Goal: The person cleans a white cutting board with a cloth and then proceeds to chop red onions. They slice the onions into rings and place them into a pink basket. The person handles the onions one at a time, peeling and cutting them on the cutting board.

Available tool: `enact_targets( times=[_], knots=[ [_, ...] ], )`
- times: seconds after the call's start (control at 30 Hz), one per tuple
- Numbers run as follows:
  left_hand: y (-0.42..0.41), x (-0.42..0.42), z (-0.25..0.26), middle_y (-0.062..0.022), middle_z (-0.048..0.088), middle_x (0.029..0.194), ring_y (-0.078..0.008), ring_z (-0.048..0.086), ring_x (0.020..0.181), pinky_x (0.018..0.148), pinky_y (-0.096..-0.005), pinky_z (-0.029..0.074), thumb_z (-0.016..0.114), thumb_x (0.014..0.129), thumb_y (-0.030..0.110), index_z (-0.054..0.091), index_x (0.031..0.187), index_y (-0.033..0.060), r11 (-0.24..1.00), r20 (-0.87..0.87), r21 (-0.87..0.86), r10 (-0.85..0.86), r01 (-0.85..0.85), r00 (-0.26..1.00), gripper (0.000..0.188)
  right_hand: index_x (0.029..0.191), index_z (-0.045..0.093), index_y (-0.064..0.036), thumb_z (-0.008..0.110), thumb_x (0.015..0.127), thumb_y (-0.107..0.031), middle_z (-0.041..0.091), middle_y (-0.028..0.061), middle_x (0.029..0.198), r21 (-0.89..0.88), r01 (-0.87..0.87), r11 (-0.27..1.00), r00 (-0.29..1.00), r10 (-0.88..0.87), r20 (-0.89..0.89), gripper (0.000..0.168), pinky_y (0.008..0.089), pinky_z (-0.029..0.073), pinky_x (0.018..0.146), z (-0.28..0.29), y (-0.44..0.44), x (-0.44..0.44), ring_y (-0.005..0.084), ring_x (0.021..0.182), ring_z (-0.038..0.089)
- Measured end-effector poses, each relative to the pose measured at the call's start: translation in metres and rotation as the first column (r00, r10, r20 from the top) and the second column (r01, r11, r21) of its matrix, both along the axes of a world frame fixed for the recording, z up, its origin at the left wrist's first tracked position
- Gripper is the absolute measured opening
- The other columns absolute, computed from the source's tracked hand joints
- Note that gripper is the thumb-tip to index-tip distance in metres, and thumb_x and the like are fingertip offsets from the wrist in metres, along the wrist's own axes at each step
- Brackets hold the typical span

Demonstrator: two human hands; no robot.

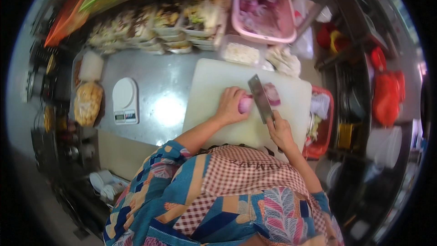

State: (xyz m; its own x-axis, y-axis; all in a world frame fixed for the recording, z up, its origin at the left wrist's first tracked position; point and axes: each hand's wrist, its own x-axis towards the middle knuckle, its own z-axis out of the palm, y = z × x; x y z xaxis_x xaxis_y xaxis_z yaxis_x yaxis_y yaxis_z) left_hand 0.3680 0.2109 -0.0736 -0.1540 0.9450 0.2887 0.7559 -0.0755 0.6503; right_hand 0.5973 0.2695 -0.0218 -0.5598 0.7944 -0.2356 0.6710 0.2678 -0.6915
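A white cutting board [218, 75] lies on the metal counter before me. My left hand [231, 106] grips a peeled red onion [244, 104] on the board, its fingers curled over the top and side. In my right hand [280, 130] is the handle of a cleaver [261, 99]. The blade slants up and to the left, a little to the right of the held onion and apart from it. Just past the blade, sliced onion [272, 94] with purple edges rests on the board.
A pink basin [264, 36] of red onions stands beyond the board, near a crumpled cloth [284, 60] and a clear container [241, 53] of pale food. A red bin [319, 147] with scraps adjoins the right side. At left are a white kitchen scale [125, 99] and a bagged food pack [88, 104].
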Motion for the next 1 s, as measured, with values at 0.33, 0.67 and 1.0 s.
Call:
enact_targets(
  times=[0.33, 0.67, 1.0],
  knots=[
    [-0.019, 0.022, 0.008, -0.0164, 0.048, 0.117, -0.0354, 0.045, 0.108, 0.091, -0.0455, 0.04, 0.082, 0.067, 0.031, 0.048, 0.121, 0.0012, 0.986, -0.127, -0.165, -0.009, -0.013, 0.992, 0.07, 0.107, 0.048, -0.001, 0.052, 0.092, -0.013, 0.06, 0.0244, 0.068, 0.12, -0.004, 0.993, 0.993, 0.018, -0.118, 0.02, 0.0547, 0.046, 0.062, 0.007, -0.023, 0.003, 0.0448, 0.065, 0.06],
    [-0.022, 0.027, 0.004, -0.0187, 0.048, 0.118, -0.0377, 0.045, 0.108, 0.092, -0.0468, 0.039, 0.083, 0.068, 0.03, 0.047, 0.122, -0.0005, 0.99, -0.122, -0.138, -0.013, -0.004, 0.992, 0.072, 0.116, 0.048, 0.001, 0.051, 0.091, -0.014, 0.062, 0.0276, 0.074, 0.181, -0.041, 0.983, 0.997, 0.053, -0.061, 0.029, 0.0558, 0.047, 0.066, -0.02, -0.041, -0.014, 0.0465, 0.073, 0.061],
    [-0.033, 0.001, 0.006, -0.017, 0.048, 0.125, -0.037, 0.045, 0.117, 0.097, -0.0458, 0.039, 0.085, 0.063, 0.03, 0.046, 0.13, 0.0049, 0.972, -0.134, -0.217, -0.117, 0.086, 0.984, 0.081, 0.125, 0.047, 0.0, 0.052, 0.09, -0.017, 0.064, 0.0296, 0.08, 0.105, 0.005, 0.994, 0.999, -0.009, 0.038, 0.04, 0.0562, 0.05, 0.072, -0.029, -0.031, -0.026, 0.0477, 0.076, 0.063]
  ],
)
